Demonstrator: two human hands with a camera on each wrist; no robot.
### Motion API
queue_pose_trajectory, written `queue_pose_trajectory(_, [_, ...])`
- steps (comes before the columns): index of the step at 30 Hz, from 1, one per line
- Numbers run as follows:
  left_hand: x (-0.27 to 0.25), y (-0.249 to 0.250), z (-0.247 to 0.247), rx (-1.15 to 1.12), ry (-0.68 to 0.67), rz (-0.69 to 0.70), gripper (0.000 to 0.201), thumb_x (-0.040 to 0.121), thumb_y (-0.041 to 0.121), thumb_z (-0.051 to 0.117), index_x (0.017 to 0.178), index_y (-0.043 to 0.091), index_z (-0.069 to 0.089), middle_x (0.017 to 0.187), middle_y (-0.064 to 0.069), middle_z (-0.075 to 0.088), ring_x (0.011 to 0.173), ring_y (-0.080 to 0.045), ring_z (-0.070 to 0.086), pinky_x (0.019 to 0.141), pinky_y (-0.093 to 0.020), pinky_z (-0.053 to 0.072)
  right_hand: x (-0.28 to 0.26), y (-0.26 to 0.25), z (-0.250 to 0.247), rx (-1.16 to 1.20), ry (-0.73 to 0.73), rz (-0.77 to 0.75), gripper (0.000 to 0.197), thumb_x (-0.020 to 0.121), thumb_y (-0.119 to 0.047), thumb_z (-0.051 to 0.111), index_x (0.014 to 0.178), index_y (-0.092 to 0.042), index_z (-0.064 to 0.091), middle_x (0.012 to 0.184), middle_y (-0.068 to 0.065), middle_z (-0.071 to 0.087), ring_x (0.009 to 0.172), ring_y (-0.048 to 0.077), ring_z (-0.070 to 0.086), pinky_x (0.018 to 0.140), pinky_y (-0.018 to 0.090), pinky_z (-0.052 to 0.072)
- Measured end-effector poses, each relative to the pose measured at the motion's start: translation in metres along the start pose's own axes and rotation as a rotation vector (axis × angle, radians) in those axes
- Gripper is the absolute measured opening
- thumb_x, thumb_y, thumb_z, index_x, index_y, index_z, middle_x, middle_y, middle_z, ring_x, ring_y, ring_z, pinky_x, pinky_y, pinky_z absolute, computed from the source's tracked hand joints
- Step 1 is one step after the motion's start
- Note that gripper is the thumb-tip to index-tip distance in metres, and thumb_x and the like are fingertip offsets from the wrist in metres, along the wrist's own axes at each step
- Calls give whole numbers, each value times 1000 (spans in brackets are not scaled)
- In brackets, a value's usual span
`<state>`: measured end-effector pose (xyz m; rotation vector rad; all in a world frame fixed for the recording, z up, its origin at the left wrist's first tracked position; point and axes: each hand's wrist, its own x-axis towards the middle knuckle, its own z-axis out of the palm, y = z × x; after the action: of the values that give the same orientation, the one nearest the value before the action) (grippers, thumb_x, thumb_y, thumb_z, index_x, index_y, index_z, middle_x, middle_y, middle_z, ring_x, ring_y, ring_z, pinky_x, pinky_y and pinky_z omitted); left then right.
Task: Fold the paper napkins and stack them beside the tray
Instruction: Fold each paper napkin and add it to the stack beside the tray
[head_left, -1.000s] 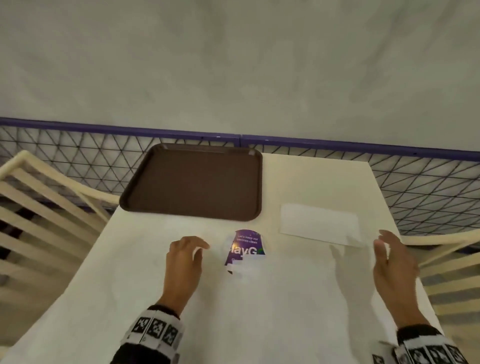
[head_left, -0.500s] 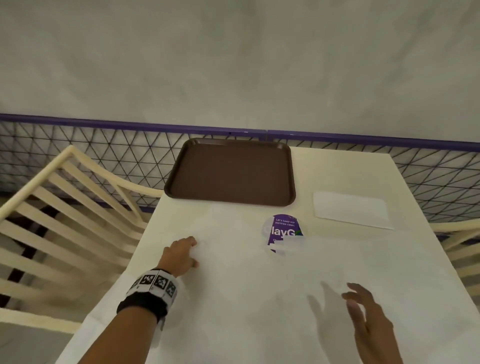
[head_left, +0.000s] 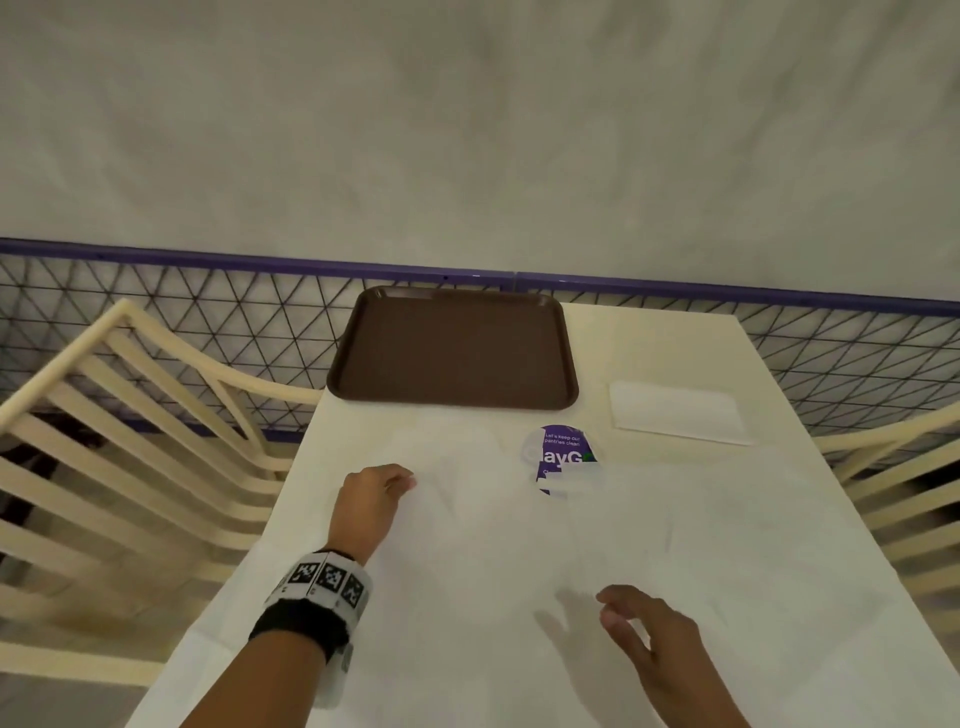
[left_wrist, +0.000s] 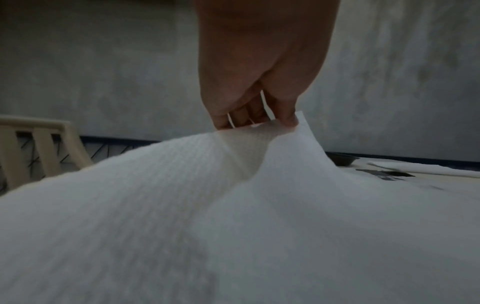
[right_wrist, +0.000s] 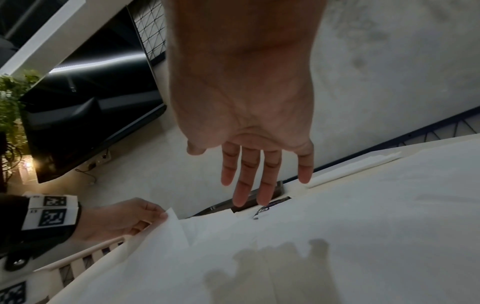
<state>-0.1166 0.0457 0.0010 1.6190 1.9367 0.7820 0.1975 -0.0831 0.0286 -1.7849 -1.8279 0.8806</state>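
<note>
The left hand (head_left: 370, 501) pinches the far left corner of a big unfolded napkin (head_left: 597, 571) between thumb and fingertips (left_wrist: 287, 120), and the left wrist view shows that corner lifted off the table (head_left: 649, 343) with the sheet rising in a ridge toward the fingers. The rest of the napkin lies flat, spread over most of the near half of the table, and its left edge runs close to the table's left edge. Its far edge covers the lower part of a purple sticker (head_left: 562, 449).

The right hand (head_left: 649, 639) hovers above the napkin's near right part, fingers spread and almost straight, holding nothing; its shadow falls on the paper just below it.

Beyond the sticker sits the brown tray (head_left: 453, 349), its left side reaching the table's far left edge. To the right of the tray, apart from it, lies a folded napkin (head_left: 678, 413), with a bare strip of table between the two and another between it and the table's right edge.

Cream slatted chairs (head_left: 130, 415) flank the table on both sides, and a wire fence (head_left: 234, 317) with a purple rail runs just behind its far edge.
</note>
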Motion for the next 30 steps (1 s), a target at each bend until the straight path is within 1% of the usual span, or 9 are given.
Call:
queue_pose_trajectory(5, [-2,25,-19,-89,1,101,9,82,16,70,88,12,74,106,0,69,103,-17,59,93,-24,41,0,-24,2,-62,-97,-52,58,66,-91,15,96,-58,52,99,-35,58,96,-10,51,95,33,41])
queue_pose_trajectory(8, [-10,56,-41,-143,-62,152,7,81,18,70,86,13,74,96,6,69,93,-8,60,86,-18,40,11,-49,-1,-145,-115,-112,83,60,-93,10,112,-45,53,106,-44,42,108,-16,38,102,25,32])
queue_pose_trajectory(10, [-18,81,-58,-194,-135,185,4,82,20,69,82,21,74,83,15,69,83,-1,61,75,-12,42,24,-71,-4,-119,-94,-146,72,68,-84,35,125,-41,46,116,-42,32,119,-10,32,105,22,25])
queue_pose_trajectory(13, [-30,119,-78,-277,-233,295,13,85,21,66,75,29,68,75,14,69,72,5,61,69,-9,44,46,-92,-1,51,-14,-78,73,73,-41,74,135,-35,37,123,-27,34,120,-2,30,105,22,24])
queue_pose_trajectory(16, [-35,141,-88,-279,-153,385,12,90,21,59,84,32,61,72,8,67,65,1,58,64,-13,42,64,-94,-7,227,-64,47,53,66,-23,82,115,-23,61,104,-14,60,100,6,56,81,13,42])
queue_pose_trajectory(19, [-23,139,-88,-237,-41,386,24,95,12,48,84,33,47,69,-8,59,57,-16,48,55,-15,37,73,-83,-29,350,-91,88,18,68,-11,80,77,-20,68,70,-13,65,62,0,60,55,9,41])
queue_pose_trajectory(22, [-15,136,-77,-199,-58,413,53,91,-11,38,69,36,51,75,7,57,70,-4,52,70,-16,40,78,-73,-61,417,50,97,16,68,-11,80,70,-21,67,72,-4,69,63,8,63,62,20,50])
queue_pose_trajectory(25, [-24,144,-68,-290,-110,408,48,89,-11,47,76,34,60,87,14,61,85,3,58,77,-7,41,71,-70,-89,494,244,23,18,72,-9,76,87,-18,71,84,-3,73,77,12,70,76,28,57])
queue_pose_trajectory(30, [-67,133,-43,-638,-159,288,65,73,-12,69,96,45,46,87,-6,67,82,-17,67,78,-28,52,27,-43,-92,514,385,-117,28,73,2,72,77,-25,71,75,-22,71,77,-4,66,74,10,50])
